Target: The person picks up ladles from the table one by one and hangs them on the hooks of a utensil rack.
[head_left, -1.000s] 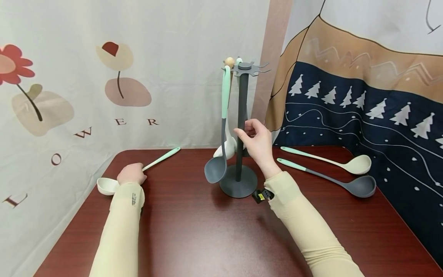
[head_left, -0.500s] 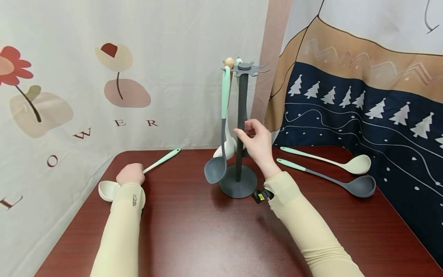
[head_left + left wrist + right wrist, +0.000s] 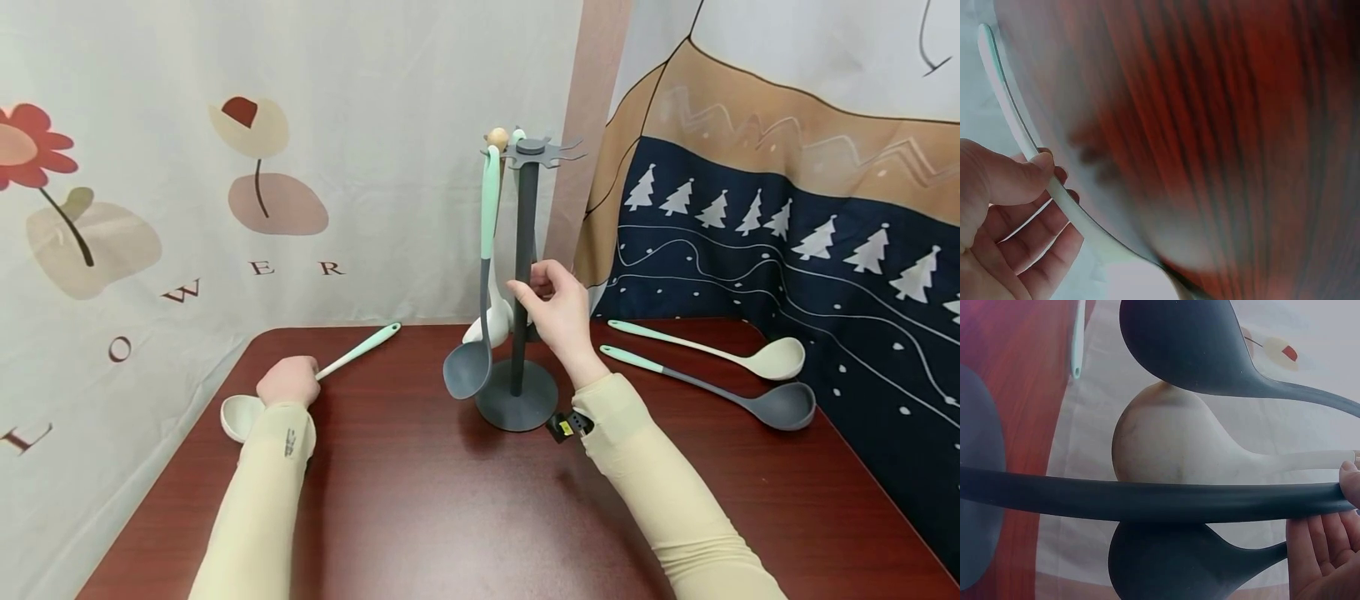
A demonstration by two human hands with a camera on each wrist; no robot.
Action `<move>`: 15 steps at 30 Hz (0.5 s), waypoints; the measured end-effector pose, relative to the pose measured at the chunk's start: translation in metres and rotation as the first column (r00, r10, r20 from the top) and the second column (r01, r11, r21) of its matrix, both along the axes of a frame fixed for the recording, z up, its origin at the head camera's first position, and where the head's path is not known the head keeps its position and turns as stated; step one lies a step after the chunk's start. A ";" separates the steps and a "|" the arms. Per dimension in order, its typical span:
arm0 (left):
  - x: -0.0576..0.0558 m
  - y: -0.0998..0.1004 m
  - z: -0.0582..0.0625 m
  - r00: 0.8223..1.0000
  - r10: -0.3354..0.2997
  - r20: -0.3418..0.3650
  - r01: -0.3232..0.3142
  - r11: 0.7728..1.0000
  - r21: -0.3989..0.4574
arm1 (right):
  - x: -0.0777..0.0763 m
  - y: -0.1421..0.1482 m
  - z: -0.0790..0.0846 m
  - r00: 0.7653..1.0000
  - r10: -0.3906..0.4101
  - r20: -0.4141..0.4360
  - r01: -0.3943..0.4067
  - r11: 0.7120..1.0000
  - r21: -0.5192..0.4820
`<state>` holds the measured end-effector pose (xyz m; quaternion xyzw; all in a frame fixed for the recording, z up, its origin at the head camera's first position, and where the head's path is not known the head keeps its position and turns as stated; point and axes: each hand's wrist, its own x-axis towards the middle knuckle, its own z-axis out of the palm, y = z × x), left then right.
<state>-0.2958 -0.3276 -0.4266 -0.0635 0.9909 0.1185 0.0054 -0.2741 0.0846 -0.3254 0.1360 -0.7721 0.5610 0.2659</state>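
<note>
On the table's left side, my left hand (image 3: 288,382) pinches the neck of a white ladle (image 3: 367,343) with a mint-green handle. The left wrist view shows the thumb and fingers on the white ladle (image 3: 1088,228), its bowl partly cut off below. My right hand (image 3: 558,312) holds the dark grey pole (image 3: 527,217) of a utensil rack between thumb and fingers. From the rack hang a grey ladle (image 3: 467,369) with a mint handle and a white ladle (image 3: 498,321). Another dark ladle (image 3: 1166,562) appears behind the pole in the right wrist view.
Right of the rack, a cream ladle (image 3: 776,357) and a dark grey ladle (image 3: 783,406) lie on the table (image 3: 465,517). Bare hooks (image 3: 566,152) stick out at the rack's top right. Printed curtains (image 3: 405,183) stand behind the table.
The ladle in my left hand has shifted slightly right and its bowl has come a little toward me. My right hand has stayed on the pole.
</note>
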 end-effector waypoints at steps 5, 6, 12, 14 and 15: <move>0.003 0.009 0.004 0.999 -0.024 -0.035 0.024 1.000 0.013 | 0.001 0.000 0.001 1.000 -0.003 -0.003 0.003 1.000 0.002; 0.004 0.011 0.005 0.999 -0.026 -0.042 0.027 0.999 0.016 | 0.001 0.000 0.001 1.000 -0.003 -0.003 0.003 1.000 0.002; 0.003 0.018 0.005 0.996 -0.053 -0.068 0.055 0.998 0.033 | 0.002 0.000 0.001 1.000 -0.003 -0.002 0.003 1.000 0.002; 0.002 0.019 0.005 0.995 -0.070 -0.074 0.073 0.997 0.038 | 0.002 -0.001 0.000 1.000 -0.005 0.000 0.005 1.000 0.004; 0.002 0.019 0.005 0.994 -0.079 -0.079 0.082 0.996 0.039 | 0.002 -0.001 0.000 1.000 -0.006 0.001 0.006 1.000 0.005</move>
